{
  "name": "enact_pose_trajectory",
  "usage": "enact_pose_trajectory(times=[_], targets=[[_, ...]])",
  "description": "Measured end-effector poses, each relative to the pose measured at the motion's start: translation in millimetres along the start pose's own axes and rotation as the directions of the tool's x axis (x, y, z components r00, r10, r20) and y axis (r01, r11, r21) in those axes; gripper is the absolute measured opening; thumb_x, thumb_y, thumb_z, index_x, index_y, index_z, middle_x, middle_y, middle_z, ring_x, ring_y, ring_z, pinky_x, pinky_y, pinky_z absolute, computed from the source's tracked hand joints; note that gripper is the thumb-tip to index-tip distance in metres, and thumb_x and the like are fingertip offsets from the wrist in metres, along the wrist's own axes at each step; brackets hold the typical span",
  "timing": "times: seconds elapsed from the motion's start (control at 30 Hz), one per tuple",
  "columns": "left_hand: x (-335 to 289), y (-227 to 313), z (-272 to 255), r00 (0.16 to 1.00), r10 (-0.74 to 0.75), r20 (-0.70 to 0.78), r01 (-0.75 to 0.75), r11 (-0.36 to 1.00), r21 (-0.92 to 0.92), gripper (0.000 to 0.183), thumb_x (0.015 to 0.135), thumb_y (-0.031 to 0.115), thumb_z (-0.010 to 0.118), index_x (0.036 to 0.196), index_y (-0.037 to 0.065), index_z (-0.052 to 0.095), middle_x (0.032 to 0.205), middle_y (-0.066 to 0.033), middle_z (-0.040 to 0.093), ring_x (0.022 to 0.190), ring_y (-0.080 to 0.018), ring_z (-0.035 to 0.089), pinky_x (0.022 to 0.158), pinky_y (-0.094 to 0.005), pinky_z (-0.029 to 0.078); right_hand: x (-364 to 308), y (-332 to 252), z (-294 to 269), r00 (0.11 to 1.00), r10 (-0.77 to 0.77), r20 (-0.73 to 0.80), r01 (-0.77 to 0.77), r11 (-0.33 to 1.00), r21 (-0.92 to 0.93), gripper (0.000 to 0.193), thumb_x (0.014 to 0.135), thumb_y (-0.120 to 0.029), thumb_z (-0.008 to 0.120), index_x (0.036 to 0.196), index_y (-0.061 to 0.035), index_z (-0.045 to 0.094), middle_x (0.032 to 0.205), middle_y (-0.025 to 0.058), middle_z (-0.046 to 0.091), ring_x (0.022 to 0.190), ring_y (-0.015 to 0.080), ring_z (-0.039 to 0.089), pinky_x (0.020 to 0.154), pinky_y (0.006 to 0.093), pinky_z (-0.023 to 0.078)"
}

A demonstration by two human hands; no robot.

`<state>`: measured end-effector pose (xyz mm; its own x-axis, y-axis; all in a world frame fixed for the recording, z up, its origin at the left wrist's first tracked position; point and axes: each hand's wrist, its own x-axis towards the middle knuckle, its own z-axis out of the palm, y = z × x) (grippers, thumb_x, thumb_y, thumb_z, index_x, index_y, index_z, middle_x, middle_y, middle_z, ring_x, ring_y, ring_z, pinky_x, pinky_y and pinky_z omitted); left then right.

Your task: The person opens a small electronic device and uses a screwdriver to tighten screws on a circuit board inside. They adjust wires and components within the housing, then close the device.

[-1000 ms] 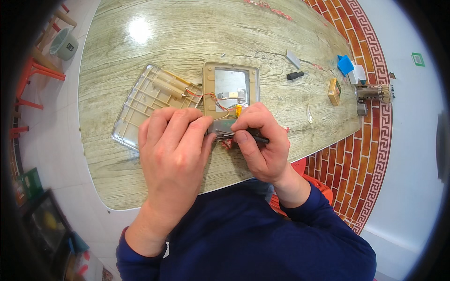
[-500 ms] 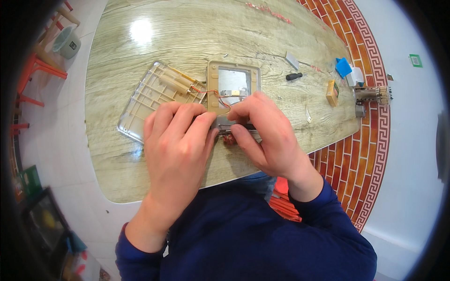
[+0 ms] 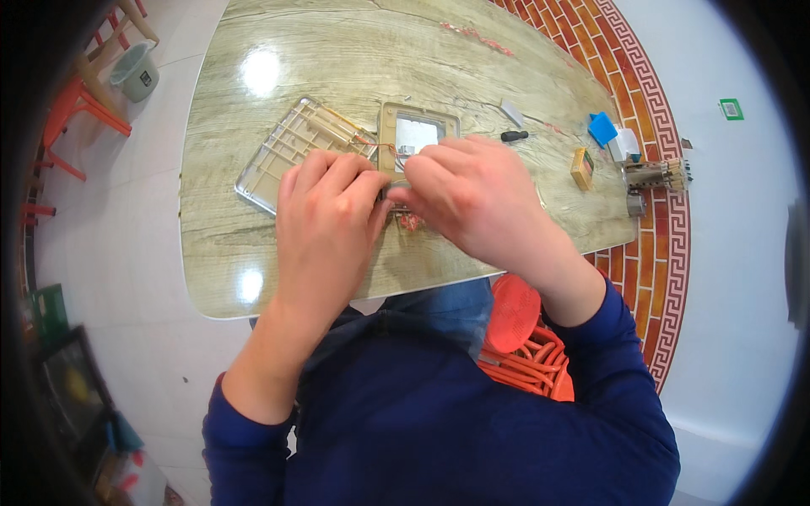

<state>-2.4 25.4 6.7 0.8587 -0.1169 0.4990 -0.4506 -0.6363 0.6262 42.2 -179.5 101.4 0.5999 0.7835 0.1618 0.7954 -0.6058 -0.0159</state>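
Over tabletop (image 3: 354, 55) | holds left hand (image 3: 325, 207) curled at near end of tan frame (image 3: 387, 131), grip unclear | holds right hand (image 3: 472, 190) bent just beside left, cannot tell contents | shows ribbed panel (image 3: 291, 152) left of frame

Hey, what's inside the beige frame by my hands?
In the beige frame, a pale, shiny panel shows, with thin wires near its lower left. Your right hand covers the lower right part; what lies beneath can't be seen.
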Motion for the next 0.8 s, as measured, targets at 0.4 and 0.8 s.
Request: enact_pose_trajectory(times=[0.4, 0.8], targets=[[-4, -6, 4, 0.999, 0.044, -0.014, -0.044, 0.999, 0.006, 0.026, 0.087, 0.011, 0.097, 0.111, 0.009, 0.087, 0.117, -0.0022, 0.081, 0.118, -0.0291, 0.071, 0.106, -0.048, 0.055, -1, 4, -12, 0.976, 0.14, 0.166, -0.129, 0.989, -0.077, 0.025, 0.104, -0.025, 0.08, 0.088, -0.0089, 0.07, 0.083, 0.011, 0.075, 0.081, 0.0365, 0.079, 0.072, 0.0536, 0.061], [-3, -8, 2, 0.996, 0.087, 0.003, -0.087, 0.996, 0.034, 0.026, 0.089, 0.013, 0.097, 0.113, 0.01, 0.086, 0.118, -0.0029, 0.081, 0.119, -0.0309, 0.071, 0.105, -0.0487, 0.054, 1, 10, 5, 0.986, 0.165, 0.015, -0.165, 0.986, -0.033, 0.062, 0.119, -0.048, 0.066, 0.07, -0.0133, 0.082, 0.068, 0.012, 0.077, 0.067, 0.0363, 0.079, 0.065, 0.0492, 0.061]])
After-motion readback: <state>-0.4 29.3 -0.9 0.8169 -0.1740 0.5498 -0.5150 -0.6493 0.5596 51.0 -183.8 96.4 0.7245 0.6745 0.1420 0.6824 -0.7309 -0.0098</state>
